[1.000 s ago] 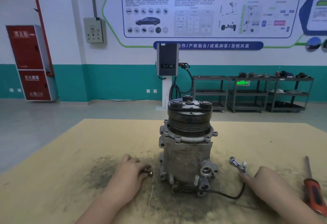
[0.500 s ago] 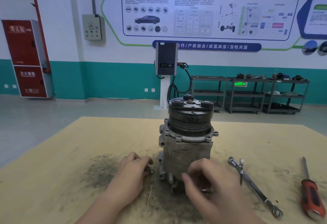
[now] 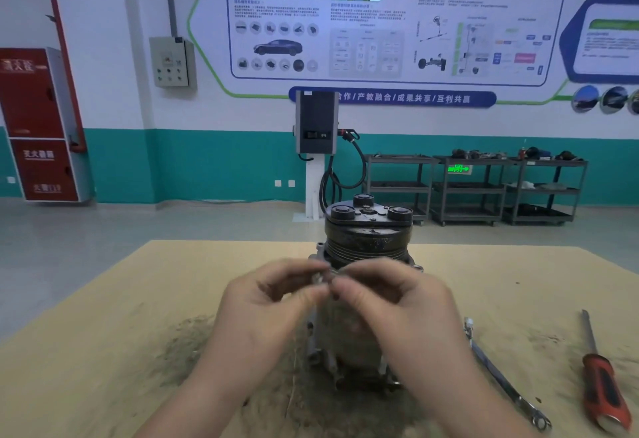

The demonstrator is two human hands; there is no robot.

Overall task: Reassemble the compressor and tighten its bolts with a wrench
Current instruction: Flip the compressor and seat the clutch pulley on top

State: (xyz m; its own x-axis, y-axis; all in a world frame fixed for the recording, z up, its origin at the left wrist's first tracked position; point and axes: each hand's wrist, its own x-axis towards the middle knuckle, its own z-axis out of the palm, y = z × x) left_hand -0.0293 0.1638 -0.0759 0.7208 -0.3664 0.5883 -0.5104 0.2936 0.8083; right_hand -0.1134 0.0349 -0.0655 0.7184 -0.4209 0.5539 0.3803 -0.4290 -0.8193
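Both hands, the left hand (image 3: 273, 302) and right hand (image 3: 390, 302), are raised together, pinching a small blurred metal piece (image 3: 323, 276) just in front of the upright compressor (image 3: 368, 240) mid-tabletop, while the wrench (image 3: 503, 377) lies lengthwise toward the near right edge, closest to the right hand.

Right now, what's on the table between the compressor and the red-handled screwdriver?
Head view: only the wrench, lying on the table right of the compressor and left of the screwdriver. Neither hand touches it.

Blurred small part (image 3: 320, 278) pinched between hands, unidentifiable.
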